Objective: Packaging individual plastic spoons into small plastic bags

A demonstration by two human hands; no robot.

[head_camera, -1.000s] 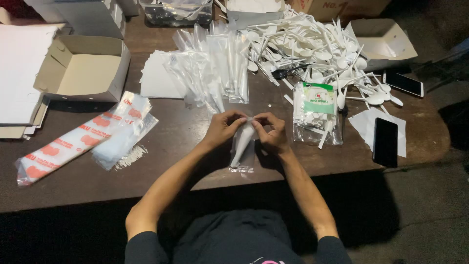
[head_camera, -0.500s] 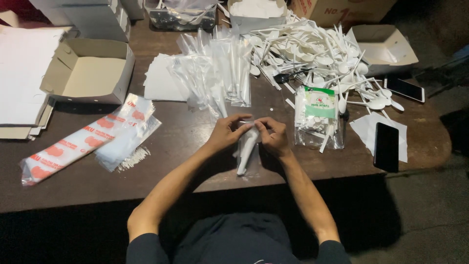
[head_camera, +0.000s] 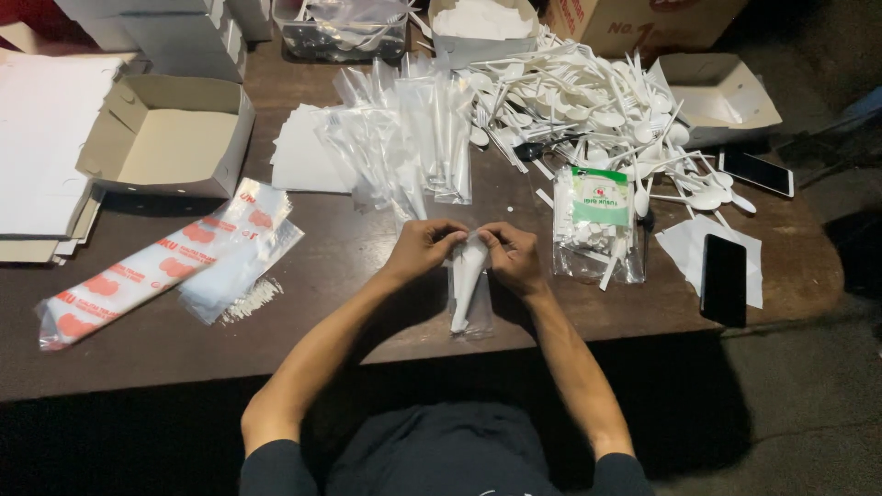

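My left hand (head_camera: 424, 248) and my right hand (head_camera: 511, 256) meet over the front middle of the brown table (head_camera: 358, 266). Together they pinch the top of a narrow clear plastic sleeve (head_camera: 467, 287) with a folded white napkin and white cutlery inside; it hangs toward me. Just beyond my hands lies a fan of filled clear sleeves (head_camera: 404, 138). To their right is a heap of loose white plastic spoons (head_camera: 588, 101).
An open cardboard box (head_camera: 165, 138) stands at the left, with red-printed plastic bags (head_camera: 156, 266) in front of it. A clear bag with a green label (head_camera: 597, 225) lies right of my hands. Two phones (head_camera: 724, 279) (head_camera: 756, 172) rest at the right edge.
The sleeve has shifted slightly between my hands; my fingers have closed tighter around its top. My arms stay in place.
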